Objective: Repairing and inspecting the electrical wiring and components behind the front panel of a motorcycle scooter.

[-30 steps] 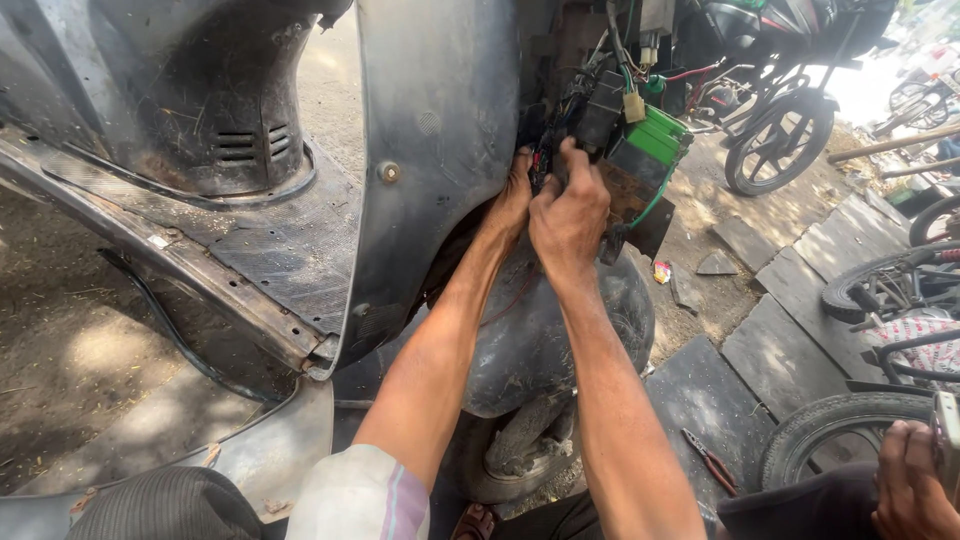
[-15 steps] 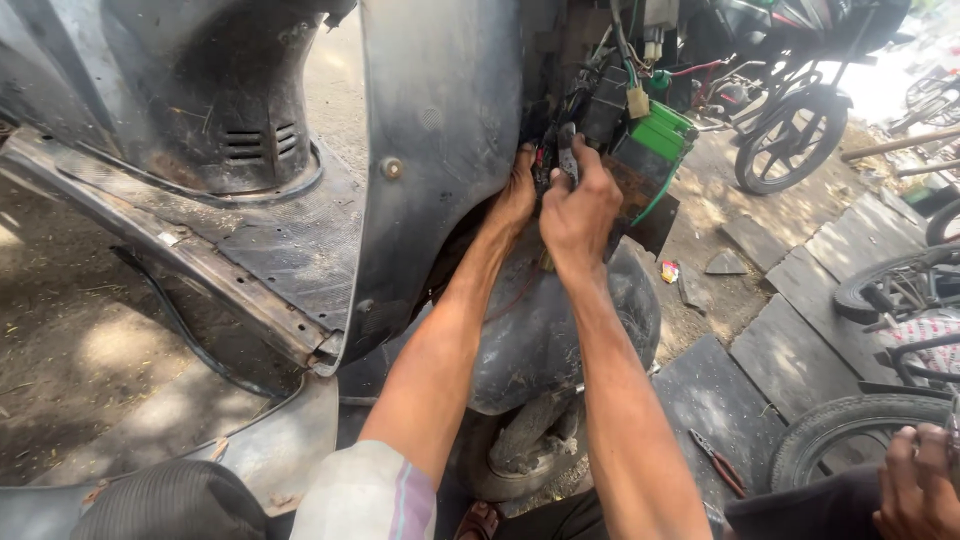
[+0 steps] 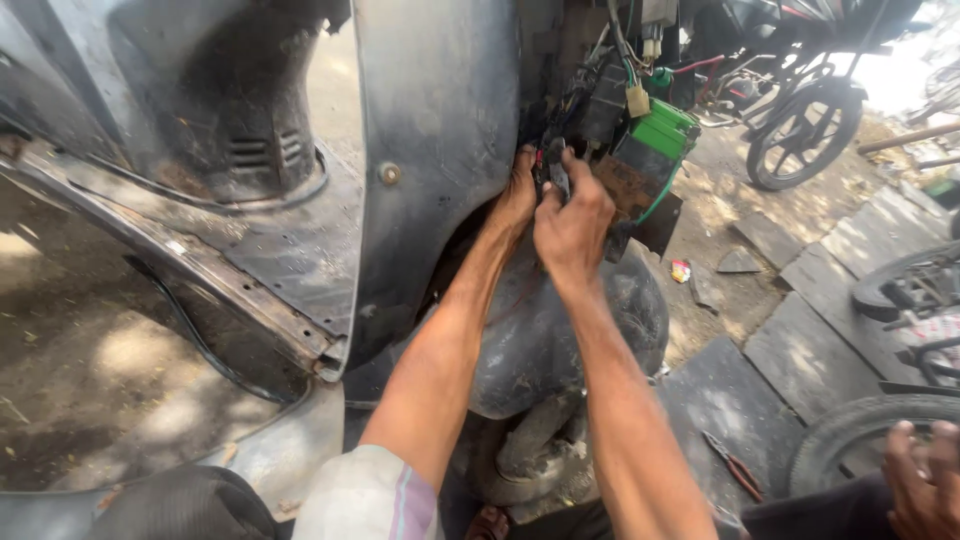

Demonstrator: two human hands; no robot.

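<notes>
Both my hands reach into the open front of a grey scooter, behind its leg shield. My right hand is closed around a small dark part with wires at the wiring cluster. My left hand sits just left of it, fingers tucked behind the panel edge, pressed against the same spot; what it grips is hidden. A green-topped battery box hangs right of my hands. The front mudguard lies below my forearms.
A parked motorcycle's wheel stands at the upper right. Dark stone slabs cover the ground right, with pliers lying on one. A tyre and another person's hand are at the lower right corner.
The view has shifted slightly; my hands stay at the same wiring spot, with the right hand's fingers curled a little tighter around the dark part.
</notes>
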